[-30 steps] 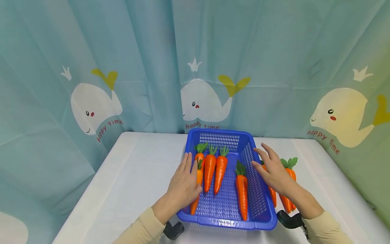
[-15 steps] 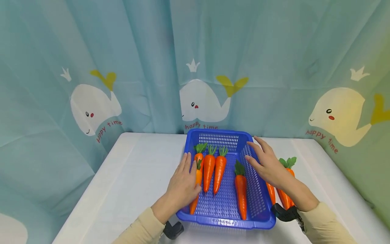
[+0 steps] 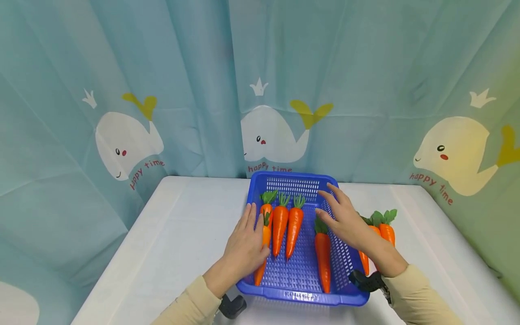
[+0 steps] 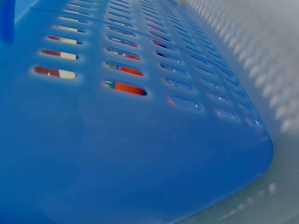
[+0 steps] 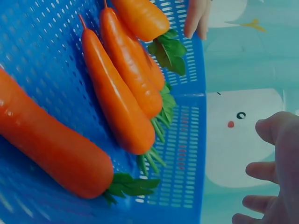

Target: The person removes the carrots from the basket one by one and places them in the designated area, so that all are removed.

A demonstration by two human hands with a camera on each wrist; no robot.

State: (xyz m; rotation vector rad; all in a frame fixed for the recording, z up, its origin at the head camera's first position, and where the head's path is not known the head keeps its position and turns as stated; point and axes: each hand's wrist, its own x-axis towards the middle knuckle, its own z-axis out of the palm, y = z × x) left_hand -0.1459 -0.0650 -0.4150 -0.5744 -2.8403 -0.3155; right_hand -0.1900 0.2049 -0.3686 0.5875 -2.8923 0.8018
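A blue plastic basket [image 3: 300,296] holds several orange carrots with green tops. In the head view, a cluster of carrots [image 3: 280,230] lies along its left half, and a single carrot [image 3: 323,262] lies at the right. My left hand [image 3: 243,250] rests at the left rim with straight fingers, covering part of the leftmost carrot. My right hand [image 3: 345,221] hovers over the right rim, fingers spread and holding nothing. The single carrot's leafy top is just below those fingertips. The left wrist view is filled by the basket's slotted outer wall [image 4: 140,154].
More carrots [image 3: 387,232] lie on the white table [image 3: 183,225] outside the basket's right wall, partly hidden by the right forearm. A pale blue curtain [image 3: 203,90] with whale prints hangs behind the table's back edge.
My right hand has moved left, from outside the right rim to over the basket's right side, fingers still spread. The left hand and the carrots have stayed put.
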